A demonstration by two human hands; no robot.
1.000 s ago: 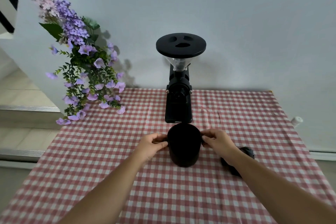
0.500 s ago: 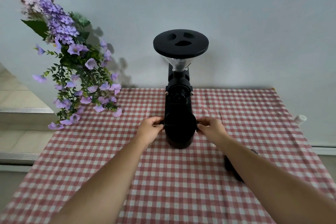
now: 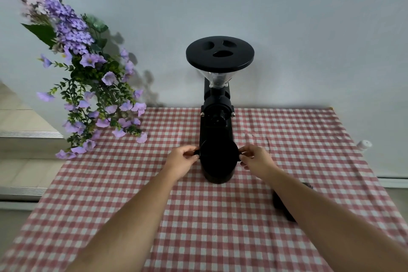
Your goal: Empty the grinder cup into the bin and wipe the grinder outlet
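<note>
Head view: the black grinder cup point(image 3: 219, 162) stands directly in front of the coffee grinder point(image 3: 217, 104), touching its base. Left hand point(image 3: 180, 161) and right hand point(image 3: 257, 159) pinch the cup's side tabs.

From my view, the checked tablecloth point(image 3: 209, 216) lies bare between my two forearms, so that near lane is open. Straight ahead the way is blocked: the grinder cup point(image 3: 218, 161) stands hard against the foot of the grinder point(image 3: 217, 121), with my left hand point(image 3: 181, 161) and right hand point(image 3: 256, 159) pinching its side tabs. The grinder's wide black lid point(image 3: 220, 54) overhangs that spot. To the left, the purple flowers point(image 3: 88, 86) spill over the table's far corner. On the right, a dark object point(image 3: 283, 205) lies partly under my forearm; beyond it the cloth is open.
</note>
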